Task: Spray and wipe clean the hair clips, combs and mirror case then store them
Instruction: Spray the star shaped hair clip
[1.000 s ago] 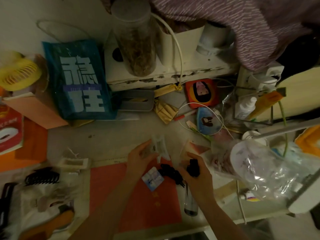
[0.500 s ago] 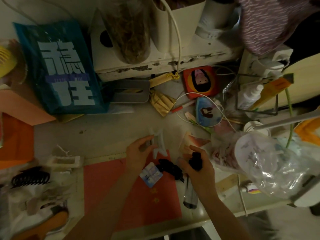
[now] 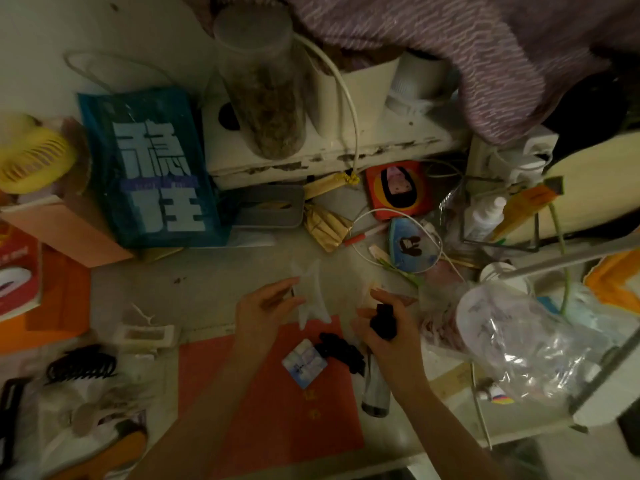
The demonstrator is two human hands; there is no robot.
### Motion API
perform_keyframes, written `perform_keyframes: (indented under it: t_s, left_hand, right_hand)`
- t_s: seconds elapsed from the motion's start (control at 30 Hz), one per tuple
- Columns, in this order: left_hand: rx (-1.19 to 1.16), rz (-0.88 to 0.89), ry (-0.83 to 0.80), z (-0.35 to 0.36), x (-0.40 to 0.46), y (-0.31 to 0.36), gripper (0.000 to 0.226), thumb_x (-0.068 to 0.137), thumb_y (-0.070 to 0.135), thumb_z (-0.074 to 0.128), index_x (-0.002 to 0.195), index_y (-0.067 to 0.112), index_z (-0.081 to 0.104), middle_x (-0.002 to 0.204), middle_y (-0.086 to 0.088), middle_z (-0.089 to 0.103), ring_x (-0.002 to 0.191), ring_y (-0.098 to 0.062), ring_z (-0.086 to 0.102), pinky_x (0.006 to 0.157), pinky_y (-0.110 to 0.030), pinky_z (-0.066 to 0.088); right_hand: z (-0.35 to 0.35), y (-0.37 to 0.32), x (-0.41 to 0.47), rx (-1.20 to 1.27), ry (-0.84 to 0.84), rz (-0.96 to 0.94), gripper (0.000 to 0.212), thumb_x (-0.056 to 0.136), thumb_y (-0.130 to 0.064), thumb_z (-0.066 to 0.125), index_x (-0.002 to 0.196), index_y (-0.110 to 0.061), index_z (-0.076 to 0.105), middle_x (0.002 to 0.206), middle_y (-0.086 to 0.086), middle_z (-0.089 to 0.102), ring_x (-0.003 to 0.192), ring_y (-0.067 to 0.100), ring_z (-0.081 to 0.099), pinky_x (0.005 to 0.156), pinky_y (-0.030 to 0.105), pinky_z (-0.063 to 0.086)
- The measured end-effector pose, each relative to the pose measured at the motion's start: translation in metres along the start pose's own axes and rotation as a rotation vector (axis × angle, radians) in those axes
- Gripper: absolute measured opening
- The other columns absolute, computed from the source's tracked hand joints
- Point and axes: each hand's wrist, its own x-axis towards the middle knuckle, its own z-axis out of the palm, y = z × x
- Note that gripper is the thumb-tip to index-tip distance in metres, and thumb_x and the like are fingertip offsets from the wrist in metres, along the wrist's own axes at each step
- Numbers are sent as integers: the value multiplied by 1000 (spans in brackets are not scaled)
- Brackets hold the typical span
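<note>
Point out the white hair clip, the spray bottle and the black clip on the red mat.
white hair clip (image 3: 311,296): head view, middle of its body.
spray bottle (image 3: 375,393): head view, clear lower barrel.
black clip (image 3: 341,351): head view, middle of its teeth.

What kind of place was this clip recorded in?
Probably a cramped home or dorm desk by a bed: a purple blanket hangs over the back, charger cables trail across, and a small yellow fan sits among personal clutter.

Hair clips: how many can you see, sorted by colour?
Clear: 1, the clear clip held in the left hand.
Black: 2, the small black clip on the red mat, and the big black clip.
Total: 3.
</note>
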Motion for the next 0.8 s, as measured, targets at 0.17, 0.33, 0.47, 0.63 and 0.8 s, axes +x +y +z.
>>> perform_keyframes:
  t_s: [0.17,0.33,0.47,0.63,0.8]
  left_hand:
    - [-50,77,10,-8,-13,44,37,76,-10,70,105,14,70,91,1,72,80,-3,70,69,-9,51]
    - [34,180,22,-18,-23,79,33,75,1,73,106,14,72,91,6,74,85,-6,70,75,-13,54]
    - [35,229,51,-27,-30,106,33,74,4,74,98,25,72,87,13,74,86,-6,70,76,-15,54]
    - [43,359,59,-37,-39,141,35,69,10,75,99,29,71,92,15,73,88,-4,69,78,-15,53]
    - [121,521,101,-41,-46,175,44,74,-1,74,100,34,67,92,15,71,86,-2,69,77,-13,53]
  right_hand:
    - [7,-43,8,53,-59,-82,42,80,-9,73,112,-29,55,100,-6,68,90,-1,66,76,18,55]
    - [9,-86,13,117,-155,-119,40,81,-15,73,116,-24,56,103,-2,68,89,7,68,64,30,59]
    - [10,-122,15,129,-234,-148,45,81,-14,73,122,-21,54,101,1,67,83,9,69,59,30,59]
    - [12,-160,12,163,-301,-189,44,78,-15,77,112,-36,57,95,-10,69,86,10,69,65,42,60]
    - [12,-198,2,190,-366,-297,45,77,-9,77,114,-29,60,96,-4,72,87,10,70,65,21,55]
